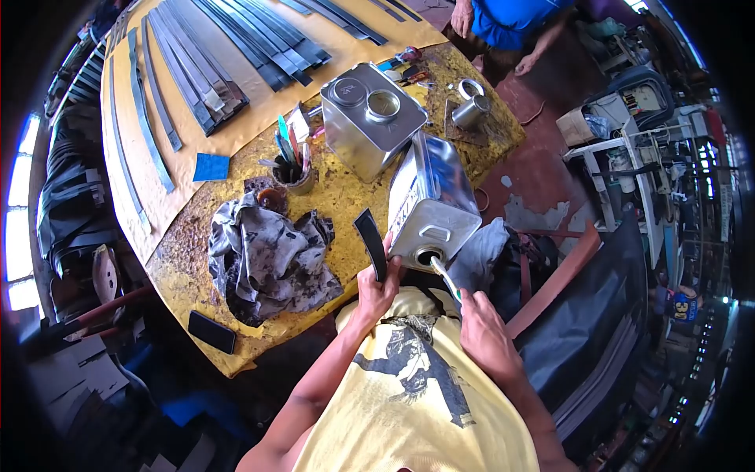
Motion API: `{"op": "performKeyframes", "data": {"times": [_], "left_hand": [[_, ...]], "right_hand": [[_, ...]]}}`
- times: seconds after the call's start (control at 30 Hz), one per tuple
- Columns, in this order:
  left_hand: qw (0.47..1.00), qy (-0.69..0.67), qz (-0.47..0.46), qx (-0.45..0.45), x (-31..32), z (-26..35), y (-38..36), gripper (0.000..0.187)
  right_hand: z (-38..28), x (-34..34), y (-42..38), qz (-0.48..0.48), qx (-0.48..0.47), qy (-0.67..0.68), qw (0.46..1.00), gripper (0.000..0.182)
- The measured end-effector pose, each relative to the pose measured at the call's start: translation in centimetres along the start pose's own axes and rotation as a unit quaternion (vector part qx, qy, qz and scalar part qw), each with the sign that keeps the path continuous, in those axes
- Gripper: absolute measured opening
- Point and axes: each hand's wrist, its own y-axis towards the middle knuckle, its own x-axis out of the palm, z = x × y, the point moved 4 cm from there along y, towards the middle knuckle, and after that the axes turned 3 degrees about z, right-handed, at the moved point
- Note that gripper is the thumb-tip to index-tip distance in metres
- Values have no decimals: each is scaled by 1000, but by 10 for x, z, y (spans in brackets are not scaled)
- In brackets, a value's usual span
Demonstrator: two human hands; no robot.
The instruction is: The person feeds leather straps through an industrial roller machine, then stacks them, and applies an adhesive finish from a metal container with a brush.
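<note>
My left hand [379, 289] is closed on a short dark strip [370, 240], which stands up from the fingers. The same hand also touches the near lower corner of a silver tin can [434, 216], tilted toward me at the table edge. My right hand [481, 316] grips a thin pale brush-like stick [445, 278]. Its far end enters the round opening of the tilted can, so the tip is hidden. Behind it stands a second metal can [366, 130], upright, with a round opening on top.
A stained yellow table [330, 252] bears a crumpled rag [271, 259], a phone [212, 331], a cup of tools [293, 173] and a small metal cup [472, 112]. Long dark strips [189, 67] lie at the far left. Another person [515, 31] is at the far side.
</note>
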Motion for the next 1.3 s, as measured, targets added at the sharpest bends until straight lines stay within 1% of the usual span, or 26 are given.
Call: {"op": "performKeyframes", "data": {"times": [0.07, 0.2, 0.27, 0.37, 0.47, 0.57, 0.6, 0.67, 0.7, 0.87, 0.97, 1.0, 1.07, 1.1, 1.2, 1.23, 1.3], "left_hand": [[1000, -10, 5, 3, 1, 0, 0, 47], [1000, 10, 1, 5, -2, 1, -2, 47], [1000, -2, 9, 21, -1, -1, -2, 47], [1000, -12, 10, 24, -1, 1, -2, 47], [1000, 1, 9, 22, 0, 2, -3, 47], [1000, -8, 5, 10, 0, 3, -3, 48], [1000, -16, 1, 4, 1, 3, -3, 48], [1000, -14, 8, 23, 1, 4, -2, 48], [999, -13, 12, 31, 1, 4, -3, 48], [1000, -13, 3, 14, 1, 1, -5, 48], [1000, -4, 0, 12, 1, 6, -5, 49], [1000, 1, -1, 13, 0, 7, -4, 49], [998, -6, 14, 56, 3, 4, -1, 50], [997, -9, 22, 76, 4, 3, -1, 50], [999, 15, 10, 38, 4, 6, 1, 51], [999, 10, 12, 36, 4, 8, 3, 51], [999, 0, 14, 34, 7, 10, 5, 50]], "right_hand": [[-8, -4, 7, -27, 22, 15, 999, 49], [-8, 6, 17, -21, -2, -11, 1000, 51], [-9, 12, 21, -14, -14, -27, 999, 51], [-15, 12, 26, -18, 0, -34, 999, 52], [-14, 18, 28, 15, -29, -50, 998, 53], [-12, 23, 30, 20, -30, -66, 997, 51], [-14, 22, 32, 8, -21, -64, 998, 50], [-19, 19, 35, -18, -4, -59, 998, 48], [-21, 18, 34, -15, -7, -59, 998, 46], [-27, 15, 34, 10, -5, -65, 998, 37], [-17, 14, 33, 11, -1, -45, 999, 33], [-13, 11, 31, 26, -11, -24, 999, 29], [-11, 1, 28, 55, -36, 15, 998, 21], [-10, -5, 25, 33, 5, 46, 998, 16], [1, -15, 18, 14, 1, 135, 991, 13], [5, -14, 18, 27, 8, 139, 990, 10], [3, -17, 18, 39, 9, 123, 992, 15]]}}
